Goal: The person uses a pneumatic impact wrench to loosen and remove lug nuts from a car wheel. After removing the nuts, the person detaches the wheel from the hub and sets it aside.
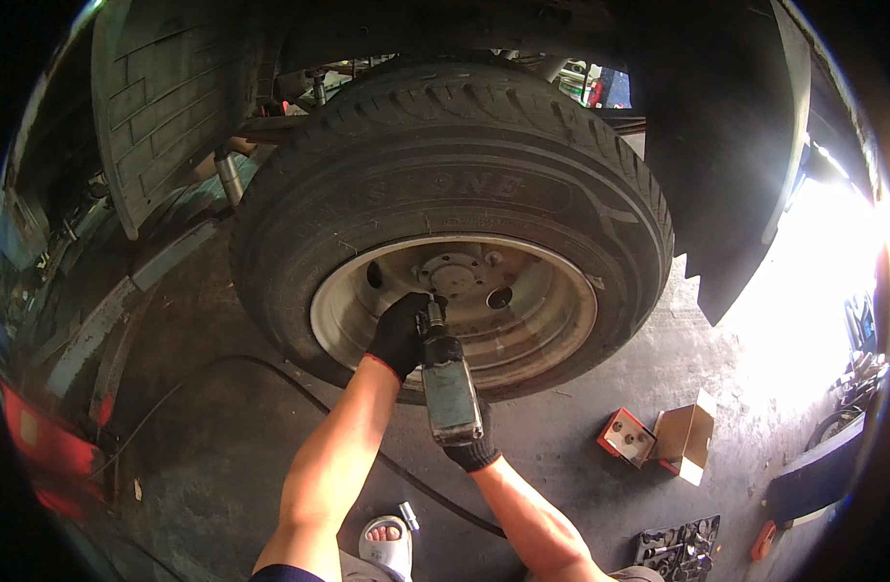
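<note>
A truck wheel fills the middle of the view, its black tyre around a pale, deep-dished rim. At the rim's centre is the hub, ringed by bolt holes. My right hand, in a black glove, is closed around the grip of an impact wrench, under its rear end. The wrench points away from me into the rim. My left hand, in a black glove with a red cuff, is closed at the wrench's nose beside the socket. Its fingertips are partly hidden.
A black hose crosses the floor below my arms. At right lie an open red box with small parts, a cardboard box and a socket set. A loose socket lies by my sandalled foot. Mudguards flank the tyre.
</note>
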Demonstrator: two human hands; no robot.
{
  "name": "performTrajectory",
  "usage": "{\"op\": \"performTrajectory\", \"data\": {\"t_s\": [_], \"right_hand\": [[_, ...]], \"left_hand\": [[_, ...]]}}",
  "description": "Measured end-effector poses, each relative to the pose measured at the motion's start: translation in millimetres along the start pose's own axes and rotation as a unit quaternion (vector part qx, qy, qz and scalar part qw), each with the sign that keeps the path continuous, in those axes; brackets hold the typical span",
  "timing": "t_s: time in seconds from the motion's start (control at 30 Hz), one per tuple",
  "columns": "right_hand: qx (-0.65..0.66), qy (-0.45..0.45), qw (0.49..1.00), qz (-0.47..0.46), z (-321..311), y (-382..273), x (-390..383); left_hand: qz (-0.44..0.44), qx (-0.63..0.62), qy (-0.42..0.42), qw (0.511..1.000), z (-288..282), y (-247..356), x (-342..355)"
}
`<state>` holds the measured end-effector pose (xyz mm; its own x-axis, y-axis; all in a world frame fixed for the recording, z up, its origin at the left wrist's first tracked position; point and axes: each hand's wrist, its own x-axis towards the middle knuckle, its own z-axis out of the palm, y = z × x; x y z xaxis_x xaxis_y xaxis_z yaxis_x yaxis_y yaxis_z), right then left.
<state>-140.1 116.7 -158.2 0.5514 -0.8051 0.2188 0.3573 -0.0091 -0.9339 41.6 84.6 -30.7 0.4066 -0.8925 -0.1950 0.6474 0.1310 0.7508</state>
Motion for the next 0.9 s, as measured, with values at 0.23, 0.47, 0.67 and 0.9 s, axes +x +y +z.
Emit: {"op": "performTrajectory", "data": {"t_s": [0.23, 0.47, 0.67, 0.9], "right_hand": [[-0.151, -0.059, 0.984, -0.076, -3.5, -7.1, -0.2], [-0.138, -0.057, 0.988, 0.024, -8.2, -12.6, -6.1], [-0.172, -0.040, 0.984, -0.030, -8.4, 2.9, -6.1], [-0.177, -0.024, 0.983, -0.052, -7.7, -6.0, -11.3]], "left_hand": [[-0.030, -0.029, 0.004, 0.999, 13.9, 0.4, -2.2], [-0.042, -0.033, 0.032, 0.998, 21.0, -3.0, -1.1], [-0.046, -0.002, 0.015, 0.999, 11.4, -0.9, 3.6], [-0.045, -0.046, 0.008, 0.998, 10.9, -1.5, 5.5]]}}
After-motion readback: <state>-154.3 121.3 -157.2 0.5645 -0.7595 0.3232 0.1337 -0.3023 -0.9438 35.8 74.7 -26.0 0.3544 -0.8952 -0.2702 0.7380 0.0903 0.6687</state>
